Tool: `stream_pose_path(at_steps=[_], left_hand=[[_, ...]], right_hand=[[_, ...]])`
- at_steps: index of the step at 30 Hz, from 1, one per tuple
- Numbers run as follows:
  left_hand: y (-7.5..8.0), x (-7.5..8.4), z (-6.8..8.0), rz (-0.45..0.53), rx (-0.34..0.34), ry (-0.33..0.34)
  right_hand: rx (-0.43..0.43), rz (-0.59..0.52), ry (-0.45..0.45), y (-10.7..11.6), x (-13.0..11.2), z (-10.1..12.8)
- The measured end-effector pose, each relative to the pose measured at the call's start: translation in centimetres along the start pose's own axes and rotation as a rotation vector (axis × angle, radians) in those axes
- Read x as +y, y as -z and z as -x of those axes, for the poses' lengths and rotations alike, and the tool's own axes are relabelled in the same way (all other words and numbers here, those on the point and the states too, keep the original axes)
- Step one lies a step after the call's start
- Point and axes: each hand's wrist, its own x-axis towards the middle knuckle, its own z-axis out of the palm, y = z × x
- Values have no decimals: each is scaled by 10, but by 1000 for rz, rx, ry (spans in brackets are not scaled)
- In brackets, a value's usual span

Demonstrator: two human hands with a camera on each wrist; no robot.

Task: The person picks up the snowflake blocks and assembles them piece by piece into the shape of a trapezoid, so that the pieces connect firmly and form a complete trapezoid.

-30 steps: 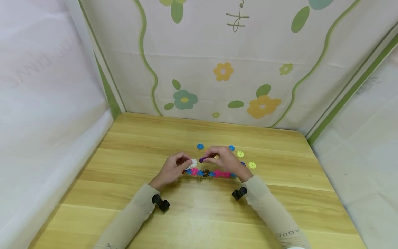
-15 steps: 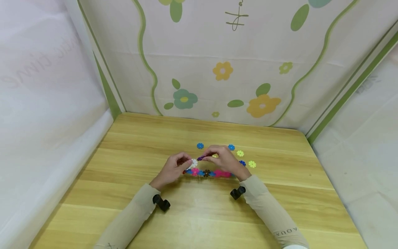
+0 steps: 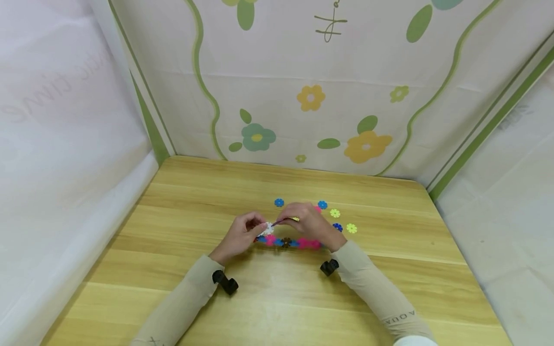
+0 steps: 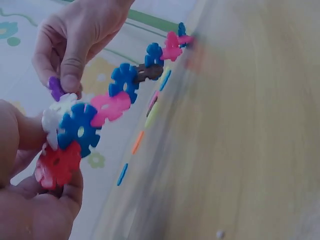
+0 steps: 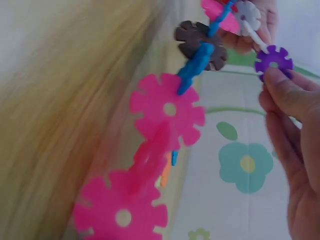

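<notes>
Chain of snowflake discs point(image 3: 289, 242): pink, blue, brown and red notched plastic pieces slotted edge to edge, lying in a row along the middle of the bench point(image 3: 277, 298), its left end raised off the wood.

Left hand point(image 3: 239, 235): fingers curled round the chain's left end, pinching the red disc point(image 4: 56, 166) with the blue one and the white disc point(image 4: 56, 116) just above it.

Right hand point(image 3: 308, 222): thumb and forefinger pinch a purple disc point(image 5: 273, 61), held edge-on against the white disc; the two pieces touch at their rims.

Loose pieces on the bench, beyond the hands: one blue disc point(image 3: 279, 202) to the left, another blue disc point(image 3: 322, 204), a yellow-green disc point(image 3: 334, 213), a dark blue disc point(image 3: 337, 227) and a second yellow-green disc point(image 3: 351, 228) to the right, all lying flat.

Surround: flowered cloth backdrop point(image 3: 311, 96) behind the bench, white sheeting at both sides. Both forearms in beige sleeves point(image 3: 182, 302), a small black camera point(image 3: 225, 282) at each wrist.
</notes>
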Motion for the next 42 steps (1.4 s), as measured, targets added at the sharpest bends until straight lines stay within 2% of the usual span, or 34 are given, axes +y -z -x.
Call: stream_pose_path(at_steps=[8,13,18,22,25,32,36,42], left_hand=[[-3,2,2,13,69,-7],[-4,3,2,24,87,6],[-4,3,1,70,33,52],[-3,2,1,10,-49,61],[-3,1,1,-54,-107,43],[-3,-1,-1,-63,-159,-9],[-1,0,-2,-74,-164,-6],[1,1,-1,-83,-135,35]], right_hand=[[40,119,143,-3,-6,-5],[23,157,181,-3,-9,-6],[-23,102,98,4,-8,-6],[-85,132,52,10,-6,-5],[-131,146,54,12,-6,-7],[-206,122,91,15,-10,-16],[-293,111,3,24,-6,-24],[-472,119,-287,37,18,-44]])
